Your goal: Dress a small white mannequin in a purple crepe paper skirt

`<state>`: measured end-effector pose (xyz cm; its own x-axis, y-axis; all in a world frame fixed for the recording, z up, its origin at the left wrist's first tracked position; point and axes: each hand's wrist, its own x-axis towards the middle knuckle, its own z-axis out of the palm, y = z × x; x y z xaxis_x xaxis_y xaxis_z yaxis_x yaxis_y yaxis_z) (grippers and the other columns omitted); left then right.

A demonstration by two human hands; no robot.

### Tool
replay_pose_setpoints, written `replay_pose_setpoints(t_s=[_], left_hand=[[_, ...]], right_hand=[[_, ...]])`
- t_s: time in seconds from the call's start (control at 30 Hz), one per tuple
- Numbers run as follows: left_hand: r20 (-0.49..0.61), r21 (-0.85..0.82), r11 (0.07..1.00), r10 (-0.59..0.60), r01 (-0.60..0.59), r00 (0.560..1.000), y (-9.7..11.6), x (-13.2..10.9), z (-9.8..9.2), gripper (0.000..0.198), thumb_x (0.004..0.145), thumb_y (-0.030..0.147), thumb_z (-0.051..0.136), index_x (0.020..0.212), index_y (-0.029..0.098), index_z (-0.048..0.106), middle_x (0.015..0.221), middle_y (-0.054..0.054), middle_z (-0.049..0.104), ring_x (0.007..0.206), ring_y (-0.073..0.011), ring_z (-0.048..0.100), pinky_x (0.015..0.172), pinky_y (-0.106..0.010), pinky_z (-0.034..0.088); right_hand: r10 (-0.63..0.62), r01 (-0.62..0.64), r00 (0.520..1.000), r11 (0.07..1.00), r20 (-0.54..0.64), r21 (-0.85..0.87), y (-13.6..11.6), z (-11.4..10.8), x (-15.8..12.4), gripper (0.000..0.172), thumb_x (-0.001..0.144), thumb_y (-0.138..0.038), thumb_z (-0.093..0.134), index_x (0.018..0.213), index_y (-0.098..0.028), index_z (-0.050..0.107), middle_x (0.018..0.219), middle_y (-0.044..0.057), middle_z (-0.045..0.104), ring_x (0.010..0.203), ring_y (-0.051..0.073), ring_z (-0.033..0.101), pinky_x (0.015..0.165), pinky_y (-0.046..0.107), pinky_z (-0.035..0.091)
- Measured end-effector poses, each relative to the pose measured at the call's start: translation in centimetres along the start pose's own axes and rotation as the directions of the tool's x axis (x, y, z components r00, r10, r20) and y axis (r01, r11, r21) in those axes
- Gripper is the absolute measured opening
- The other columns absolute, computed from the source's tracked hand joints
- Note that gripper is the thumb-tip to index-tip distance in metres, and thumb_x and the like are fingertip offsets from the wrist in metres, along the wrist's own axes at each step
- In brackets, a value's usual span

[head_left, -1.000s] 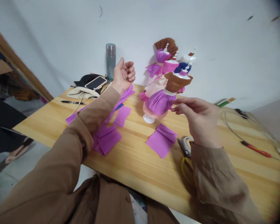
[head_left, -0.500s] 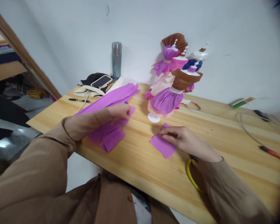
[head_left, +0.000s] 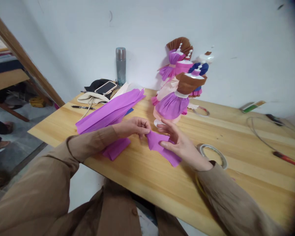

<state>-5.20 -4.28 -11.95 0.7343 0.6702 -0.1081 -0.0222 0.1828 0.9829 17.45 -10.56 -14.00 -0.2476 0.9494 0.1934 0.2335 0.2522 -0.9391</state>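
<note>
Between my hands is a small piece of purple crepe paper (head_left: 154,140), its far left corner raised. My left hand (head_left: 135,127) pinches that corner between thumb and fingertips. Around the piece's right side my right hand (head_left: 179,141) has its fingers apart, the thumb lying over the paper. A larger folded strip of purple crepe paper (head_left: 105,111) stretches behind my left forearm, and another purple piece (head_left: 118,149) lies below that wrist. Just beyond my hands stands a miniature dress form (head_left: 173,106) in a brown top and purple skirt.
More dressed miniature forms (head_left: 175,62) stand by the wall. A tape roll (head_left: 215,154) lies beside my right wrist. At the back left are a flask (head_left: 121,65), a phone (head_left: 105,87) and a pen (head_left: 83,107). A red-handled tool (head_left: 286,160) and a cable are on the right.
My left hand has moved right, from the larger purple paper to the small piece, and now pinches its corner. My right hand has opened its fingers and shifted slightly left.
</note>
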Motion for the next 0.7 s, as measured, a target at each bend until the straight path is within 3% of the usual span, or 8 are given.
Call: replay_pose_setpoints(t_s=[0.07, 0.17, 0.27, 0.33, 0.43, 0.5, 0.6, 0.7], left_hand=[[-0.056, -0.127, 0.992, 0.005, -0.012, 0.998, -1.4, 0.4, 0.2, 0.028, 0.068, 0.035, 0.083, 0.070, 0.015, 0.063, 0.062, -0.001, 0.062, 0.053, -0.0092, 0.053, 0.051, -0.021, 0.039], [-0.126, -0.180, 0.983, -0.003, -0.020, 0.992, -3.2, 0.9, 0.2, 0.033, 0.077, 0.046, 0.075, 0.073, 0.016, 0.063, 0.063, -0.002, 0.061, 0.054, -0.0095, 0.053, 0.048, -0.021, 0.036], [-0.165, -0.168, 0.986, -0.013, -0.016, 0.986, -4.2, 0.8, 0.3, 0.044, 0.083, 0.058, 0.066, 0.090, 0.015, 0.069, 0.076, -0.007, 0.068, 0.061, -0.0120, 0.057, 0.048, -0.021, 0.037], [-0.186, -0.090, 0.995, 0.020, -0.037, 0.982, -4.4, 0.5, 0.8, 0.047, 0.081, 0.056, 0.069, 0.107, 0.016, 0.068, 0.087, -0.008, 0.071, 0.071, -0.0137, 0.062, 0.054, -0.021, 0.043], [-0.240, -0.009, 0.999, 0.050, -0.054, 0.970, -4.4, 0.1, 2.1, 0.069, 0.069, 0.036, 0.084, 0.131, 0.019, 0.057, 0.098, -0.006, 0.072, 0.083, -0.0146, 0.066, 0.069, -0.023, 0.050], [-0.277, 0.037, 0.998, 0.053, -0.045, 0.959, -4.3, -0.2, 2.8, 0.084, 0.062, 0.022, 0.086, 0.138, 0.016, 0.050, 0.093, -0.004, 0.071, 0.079, -0.0130, 0.066, 0.069, -0.022, 0.051], [-0.356, 0.153, 0.988, 0.061, -0.007, 0.932, -4.2, -0.3, 3.1, 0.064, 0.068, 0.011, 0.075, 0.129, 0.012, 0.058, 0.071, 0.002, 0.068, 0.060, -0.0098, 0.062, 0.058, -0.020, 0.048], [-0.383, 0.118, 0.993, 0.024, 0.023, 0.923, -3.9, -0.3, 2.4, 0.017, 0.076, 0.009, 0.064, 0.092, 0.010, 0.069, 0.059, 0.001, 0.066, 0.049, -0.0082, 0.059, 0.050, -0.018, 0.046]], right_hand=[[0.116, -0.105, 0.992, 0.981, -0.059, 0.166, 0.4, 0.4, -0.1, 0.053, 0.069, -0.046, 0.082, 0.114, -0.024, 0.066, 0.104, 0.008, 0.074, 0.087, 0.022, 0.071, 0.072, 0.035, 0.057], [0.244, -0.187, 0.956, 0.934, -0.163, 0.303, 1.2, 0.7, -0.2, 0.034, 0.067, -0.047, 0.082, 0.080, -0.020, 0.066, 0.069, 0.001, 0.070, 0.056, 0.015, 0.061, 0.056, 0.029, 0.051], [0.229, -0.153, 0.943, 0.943, -0.243, 0.294, 1.8, 0.7, -0.2, 0.031, 0.068, -0.045, 0.079, 0.079, -0.021, 0.065, 0.065, -0.001, 0.068, 0.053, 0.013, 0.058, 0.054, 0.027, 0.047], [0.197, -0.125, 0.942, 0.957, -0.272, 0.260, 1.9, 0.9, -0.2, 0.027, 0.069, -0.043, 0.078, 0.079, -0.022, 0.065, 0.065, -0.001, 0.067, 0.054, 0.013, 0.056, 0.054, 0.027, 0.046], [0.130, -0.080, 0.951, 0.980, -0.282, 0.182, 1.9, 1.6, -0.4, 0.022, 0.071, -0.042, 0.075, 0.074, -0.022, 0.065, 0.063, -0.002, 0.064, 0.054, 0.013, 0.053, 0.053, 0.027, 0.043], [0.089, -0.054, 0.957, 0.990, -0.277, 0.131, 1.9, 2.1, -0.8, 0.020, 0.072, -0.041, 0.074, 0.073, -0.022, 0.066, 0.065, -0.001, 0.063, 0.056, 0.014, 0.053, 0.054, 0.027, 0.042], [0.011, -0.008, 0.955, 1.000, -0.298, 0.014, 2.2, 2.6, -1.4, 0.018, 0.075, -0.039, 0.072, 0.077, -0.022, 0.069, 0.070, 0.000, 0.066, 0.062, 0.015, 0.054, 0.057, 0.027, 0.042], [-0.057, 0.026, 0.938, 0.995, -0.341, -0.094, 2.6, 2.5, -1.8, 0.020, 0.078, -0.042, 0.068, 0.079, -0.022, 0.068, 0.070, 0.000, 0.064, 0.061, 0.015, 0.053, 0.056, 0.027, 0.040]])
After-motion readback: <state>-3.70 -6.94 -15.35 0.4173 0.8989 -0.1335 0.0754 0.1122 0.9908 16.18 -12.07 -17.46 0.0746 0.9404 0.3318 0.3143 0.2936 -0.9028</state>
